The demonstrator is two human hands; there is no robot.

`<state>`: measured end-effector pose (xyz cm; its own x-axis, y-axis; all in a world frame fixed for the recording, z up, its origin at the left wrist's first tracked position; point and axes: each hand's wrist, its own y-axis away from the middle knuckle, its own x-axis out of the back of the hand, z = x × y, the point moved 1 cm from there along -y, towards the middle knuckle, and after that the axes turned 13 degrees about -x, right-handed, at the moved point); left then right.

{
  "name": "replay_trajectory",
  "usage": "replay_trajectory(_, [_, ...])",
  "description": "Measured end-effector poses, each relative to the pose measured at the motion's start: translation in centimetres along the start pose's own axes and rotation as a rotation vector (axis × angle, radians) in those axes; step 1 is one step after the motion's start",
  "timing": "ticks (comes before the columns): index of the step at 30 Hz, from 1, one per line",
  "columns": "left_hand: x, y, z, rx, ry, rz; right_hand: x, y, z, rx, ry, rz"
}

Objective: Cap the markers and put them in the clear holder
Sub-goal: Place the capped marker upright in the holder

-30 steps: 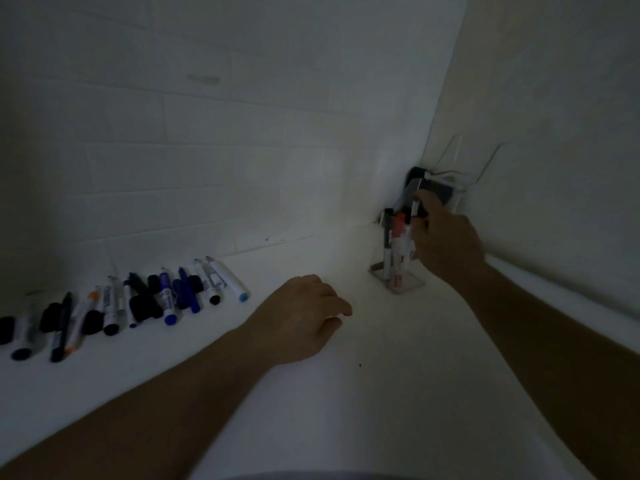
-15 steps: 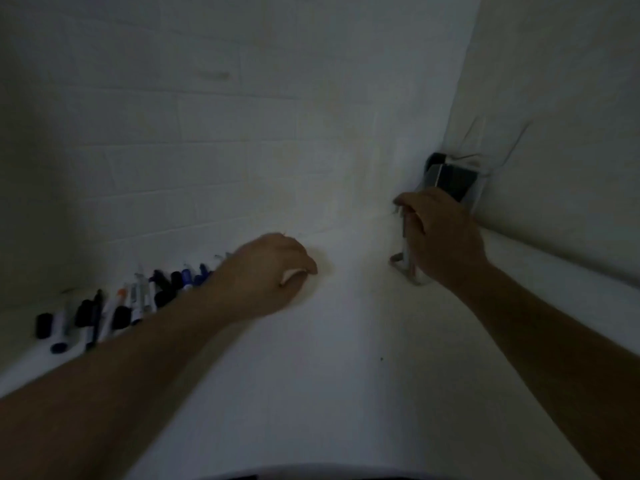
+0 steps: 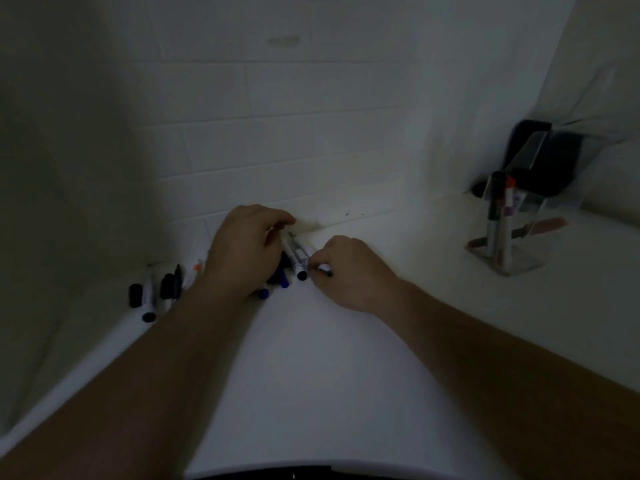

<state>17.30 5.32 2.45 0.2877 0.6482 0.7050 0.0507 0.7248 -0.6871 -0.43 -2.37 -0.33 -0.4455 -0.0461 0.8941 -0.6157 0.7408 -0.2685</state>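
A row of loose markers (image 3: 149,299) lies along the foot of the tiled wall on the white counter (image 3: 311,358). My left hand (image 3: 242,252) rests on the middle of the row, fingers curled over a white marker with a black cap (image 3: 298,268). Whether it grips anything is hidden. My right hand (image 3: 349,271) is just right of it, with its fingertips pinched on the marker at the row's right end (image 3: 326,270). The clear holder (image 3: 519,266) stands at the far right with three capped markers (image 3: 498,216) upright in it.
A black object in a clear stand (image 3: 540,157) sits in the corner behind the holder. The tiled wall runs behind the markers and a second wall closes off the right side. The counter's front edge is at the bottom of the view.
My right hand has left the holder and come left to the marker row. My left hand has moved onto the row. The view has swung left, so the holder now sits far right.
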Motion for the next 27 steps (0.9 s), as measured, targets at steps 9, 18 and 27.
replay_trajectory(9, [-0.4, -0.2, 0.2, 0.003, -0.031, -0.08, 3.7, 1.5, 4.2, -0.255, 0.203, 0.102])
replay_trajectory(18, [-2.3, -1.0, 2.5, -0.032, -0.298, -0.303, 4.7, 4.6, 6.9, -0.383, -0.193, 0.21])
replay_trajectory(27, [-2.9, -4.3, 3.1, 0.079, -0.355, -0.765, 4.6, 4.2, 7.7, -0.379, -0.318, 0.144])
